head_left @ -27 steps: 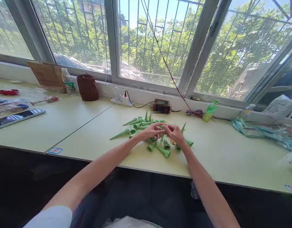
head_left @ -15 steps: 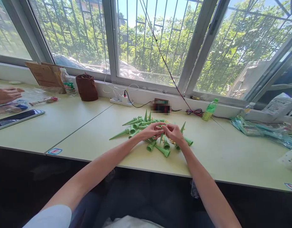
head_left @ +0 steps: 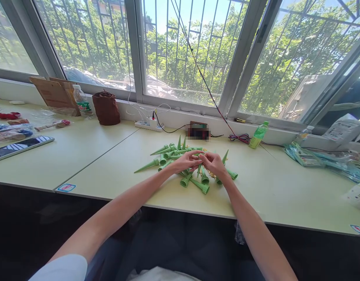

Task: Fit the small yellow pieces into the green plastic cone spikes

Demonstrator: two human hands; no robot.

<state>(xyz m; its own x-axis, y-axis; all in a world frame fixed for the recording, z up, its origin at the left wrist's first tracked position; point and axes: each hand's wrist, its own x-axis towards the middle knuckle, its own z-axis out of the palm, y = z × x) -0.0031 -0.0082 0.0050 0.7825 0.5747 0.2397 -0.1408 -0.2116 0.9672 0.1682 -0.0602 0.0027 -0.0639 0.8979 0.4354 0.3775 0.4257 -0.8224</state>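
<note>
Above a pale yellow-green tabletop (head_left: pixel 270 191), the person's two bare hands come together over a loose heap of light-green, hollow plastic cones (head_left: pixel 201 186). Between them a slim light-green plastic cone (head_left: pixel 199 171) points downward, slightly tilted, its upper end hidden among the fingertips. The right hand (head_left: pixel 215 164) pinches that end between thumb and forefinger. The left hand (head_left: pixel 186 162) is curled just beside it with its fingertips touching the right ones; whether it also grips the cone cannot be told.

Around and beneath the hands, most of the heap lies on its side, several wide mouths facing the near edge, while two cones behind the left hand stand with their tips up. Small yellow pieces (head_left: pixel 209 174) are scattered among the cones near the right hand.

Behind the heap, by the wall, sits a dark box (head_left: pixel 198 131) with a blurred front, with a white power strip (head_left: pixel 147 125) to its left and a green-capped plastic bottle (head_left: pixel 259 135) to its right.
</note>
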